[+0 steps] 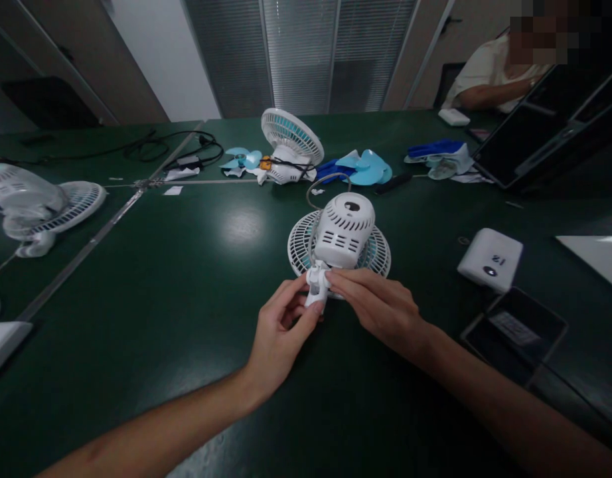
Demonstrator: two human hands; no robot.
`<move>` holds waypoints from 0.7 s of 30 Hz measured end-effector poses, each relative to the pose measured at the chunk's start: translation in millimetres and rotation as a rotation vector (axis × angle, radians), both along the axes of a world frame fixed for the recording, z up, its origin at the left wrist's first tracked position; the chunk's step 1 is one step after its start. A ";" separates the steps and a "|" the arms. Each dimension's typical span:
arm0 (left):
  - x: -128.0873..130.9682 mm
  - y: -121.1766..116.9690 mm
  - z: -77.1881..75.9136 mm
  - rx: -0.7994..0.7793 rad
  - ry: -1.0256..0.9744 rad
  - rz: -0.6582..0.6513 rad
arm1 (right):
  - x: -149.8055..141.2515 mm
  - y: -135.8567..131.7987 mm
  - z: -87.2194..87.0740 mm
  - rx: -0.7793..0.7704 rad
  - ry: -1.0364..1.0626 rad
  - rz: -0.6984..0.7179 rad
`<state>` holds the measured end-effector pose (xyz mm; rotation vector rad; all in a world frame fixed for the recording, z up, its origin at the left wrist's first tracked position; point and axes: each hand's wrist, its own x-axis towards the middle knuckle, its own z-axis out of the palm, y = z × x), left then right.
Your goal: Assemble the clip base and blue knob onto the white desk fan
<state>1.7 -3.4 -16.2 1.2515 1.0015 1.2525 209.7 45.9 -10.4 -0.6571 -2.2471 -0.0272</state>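
Note:
A small white fan (344, 229) lies grille-down on the dark green table, its rounded motor housing facing up. At its near end is a white clip bracket (316, 284). My left hand (285, 325) grips this bracket from the left, thumb and fingers closed round its lower part. From the other side my right hand (380, 302) reaches in, its fingers pressed together and the tips against the bracket's upper right. Whether a small part sits under those fingertips is hidden. A grey cord curves out behind the housing.
Behind stand another white fan (289, 149) and light-blue fan blades (368, 168). A third fan (42, 199) lies at left. On the right are a white power bank (491, 259), a dark tray (515, 332) and blue-white gloves (440, 159). A person sits at the far right.

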 end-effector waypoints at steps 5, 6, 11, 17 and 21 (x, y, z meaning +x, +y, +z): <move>1.2 0.1 0.5 -0.002 -0.005 -0.014 | -13.0 1.9 4.1 -0.040 0.050 -0.166; 1.5 0.0 0.6 -0.002 -0.009 -0.012 | -14.8 2.2 5.3 -0.052 0.029 -0.207; 2.2 -0.4 -0.8 -0.028 -0.025 0.013 | -13.0 -1.6 10.9 -0.058 -0.062 -0.222; 1.9 -0.5 -0.6 -0.036 -0.014 0.025 | 6.0 -1.9 4.6 0.071 -0.104 -0.087; 2.6 -1.2 1.7 -0.020 -0.006 0.025 | 3.4 4.4 0.2 0.064 -0.014 -0.151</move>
